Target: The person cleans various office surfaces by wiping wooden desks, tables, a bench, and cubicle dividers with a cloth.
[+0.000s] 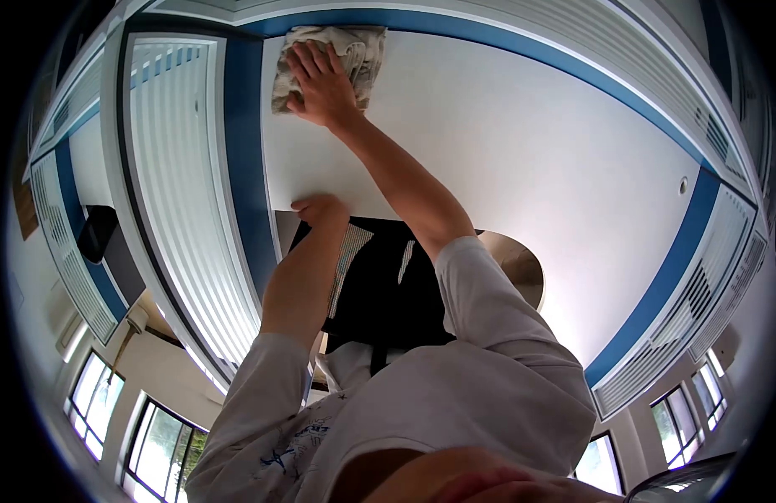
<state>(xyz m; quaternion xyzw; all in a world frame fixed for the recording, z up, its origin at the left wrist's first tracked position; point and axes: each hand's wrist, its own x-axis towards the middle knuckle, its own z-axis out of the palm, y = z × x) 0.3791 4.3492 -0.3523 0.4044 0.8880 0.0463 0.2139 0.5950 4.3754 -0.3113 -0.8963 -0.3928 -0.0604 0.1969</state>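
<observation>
A folded, crumpled beige-grey cloth [367,63] lies on the white desktop [488,126] in its far left corner, close to the blue border. My right hand [325,88] presses palm-down on it, fingers spread and lying flat rather than wrapped round it. Nearer to me, my left hand [323,208] is at the desk's front edge, left of centre. One digit points left; its other fingers are mostly hidden, so I cannot tell whether that hand is open or closed.
Blue-trimmed partitions with ribbed glass [174,168] border the desk at left, back and right. A round cable hole [683,185] shows at right. Below the front edge are a black surface [379,293] and a round brownish seat-like shape [515,264]. A black object [98,234] sits beyond the left partition.
</observation>
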